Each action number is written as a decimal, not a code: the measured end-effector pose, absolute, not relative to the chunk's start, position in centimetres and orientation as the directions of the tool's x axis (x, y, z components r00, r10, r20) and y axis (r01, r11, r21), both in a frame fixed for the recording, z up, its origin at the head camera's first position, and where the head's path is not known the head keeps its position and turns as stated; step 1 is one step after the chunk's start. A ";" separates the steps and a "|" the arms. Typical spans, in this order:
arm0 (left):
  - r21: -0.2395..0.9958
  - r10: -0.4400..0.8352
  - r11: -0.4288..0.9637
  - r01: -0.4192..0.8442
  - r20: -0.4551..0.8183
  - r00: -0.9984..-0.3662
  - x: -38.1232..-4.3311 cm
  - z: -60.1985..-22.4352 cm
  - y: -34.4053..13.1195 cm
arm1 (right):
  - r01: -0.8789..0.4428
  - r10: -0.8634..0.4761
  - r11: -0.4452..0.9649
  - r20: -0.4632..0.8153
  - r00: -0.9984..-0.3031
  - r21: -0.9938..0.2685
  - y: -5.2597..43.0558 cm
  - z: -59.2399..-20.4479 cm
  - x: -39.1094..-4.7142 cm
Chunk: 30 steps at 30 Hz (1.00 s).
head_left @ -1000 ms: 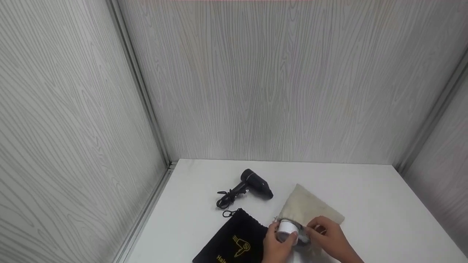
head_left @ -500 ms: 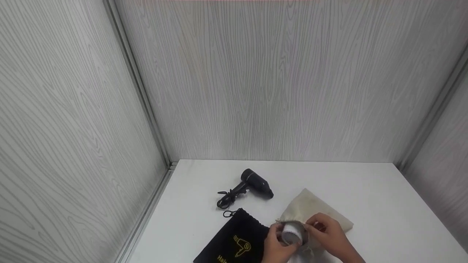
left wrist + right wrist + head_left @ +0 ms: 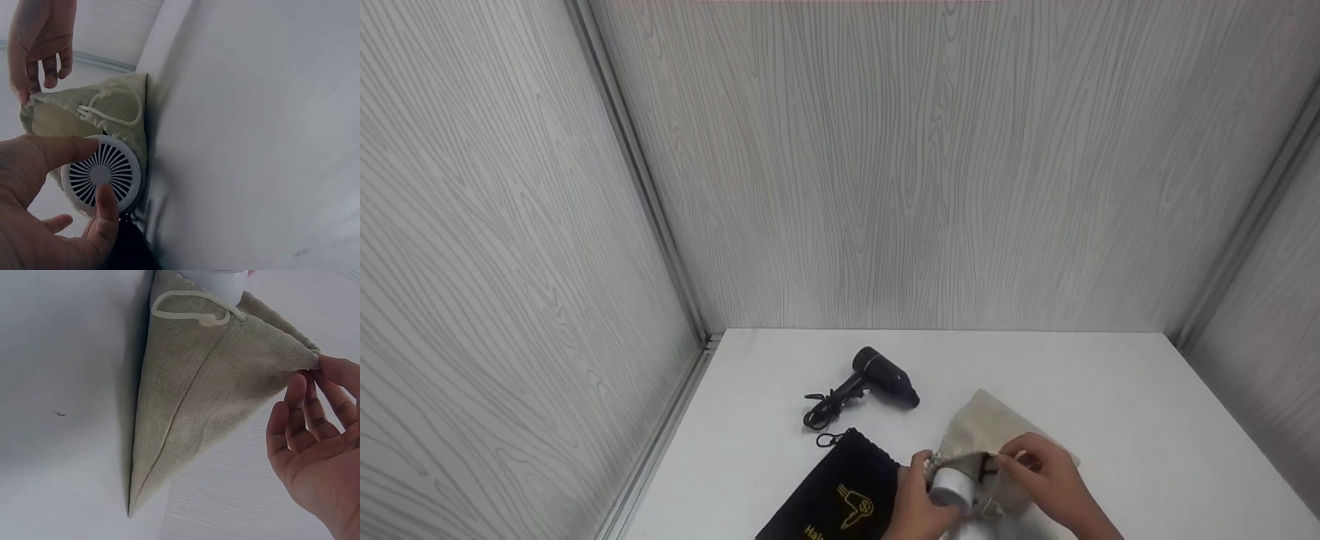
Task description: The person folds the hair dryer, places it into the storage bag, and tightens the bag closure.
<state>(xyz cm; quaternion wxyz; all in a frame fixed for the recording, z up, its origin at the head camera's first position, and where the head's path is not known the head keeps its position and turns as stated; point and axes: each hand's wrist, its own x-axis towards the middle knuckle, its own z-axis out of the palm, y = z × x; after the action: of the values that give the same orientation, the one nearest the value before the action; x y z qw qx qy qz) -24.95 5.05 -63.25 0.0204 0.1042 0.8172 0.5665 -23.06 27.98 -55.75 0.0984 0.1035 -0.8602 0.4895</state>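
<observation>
My left hand [image 3: 916, 504] holds a white round-ended device with a slotted grille [image 3: 101, 175], thumb and fingers at its rim and face. The device sits at the mouth of a beige drawstring bag [image 3: 990, 424], its other end hidden by the cloth. With thumb and forefinger, my right hand [image 3: 323, 455] pinches the bag's rim at the other side and pulls the mouth wide; its remaining fingers curl loosely. A pale cord [image 3: 191, 305] loops from the bag's hem. Dark marks [image 3: 987, 469] show at the gaping mouth in the head view.
A black hair dryer [image 3: 886, 377] with its cord bundled lies farther back on the white table [image 3: 1140, 405]. Beside my left hand is a black pouch [image 3: 840, 484] with a yellow hair dryer print. Grey wood-grain panels [image 3: 885, 165] stand around the table.
The bag shifted right, then slightly back. My right hand has moved a little to the right, spreading the mouth wider. The device's grille end has tilted in my left hand.
</observation>
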 end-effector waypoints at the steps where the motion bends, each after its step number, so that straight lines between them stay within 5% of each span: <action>1: 0.922 0.217 0.344 0.177 0.105 -0.970 -25.0 -63.2 4.9 | -0.271 -0.085 0.497 0.265 -0.961 -0.824 28.0 -55.7 -23.0; 9: 0.913 0.436 0.316 0.257 0.101 -0.894 -25.7 -62.4 3.3 | -0.189 -0.051 0.430 0.185 -0.981 -0.883 27.9 -54.5 -23.0; 15: 0.950 0.462 0.237 0.205 0.076 -0.884 -26.3 -62.0 2.7 | -0.166 -0.029 0.462 0.172 -0.985 -0.871 27.9 -54.7 -22.9; 22: 0.969 0.444 0.172 0.176 0.083 -0.892 -26.5 -62.3 2.4 | -0.195 -0.174 0.507 0.122 -0.977 -0.839 28.6 -56.4 -22.6; 30: 0.973 0.448 0.148 0.180 0.096 -0.889 -26.6 -62.4 2.3 | -0.002 -0.265 0.620 -0.207 -0.942 -0.785 30.4 -59.3 -21.9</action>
<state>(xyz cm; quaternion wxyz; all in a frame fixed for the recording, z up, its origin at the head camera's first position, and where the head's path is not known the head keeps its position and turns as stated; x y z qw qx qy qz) -26.60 2.34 -62.35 0.1087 0.2094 0.7498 0.6182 -21.94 30.38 -59.33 -0.1530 0.0754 -0.8869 0.4293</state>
